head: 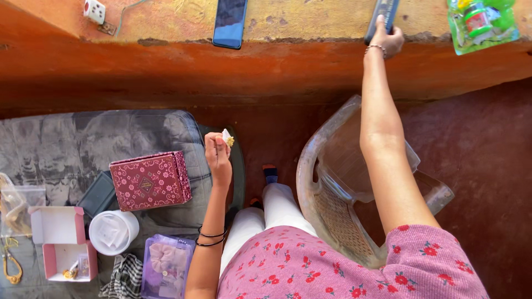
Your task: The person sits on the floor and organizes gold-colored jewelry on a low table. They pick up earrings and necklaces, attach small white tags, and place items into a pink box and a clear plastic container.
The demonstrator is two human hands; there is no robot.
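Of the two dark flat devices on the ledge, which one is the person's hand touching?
The right device: the right hand grips its lower end. The phone further left lies alone, with no hand near it.

The dark device [382, 15] under the right hand [388, 39] runs off the top edge, so its kind is unclear. The small white piece [228, 138] pinched by the left hand [217, 158] is too small to identify. Left of that hand, the clear bag [15, 207] is cut by the frame edge.
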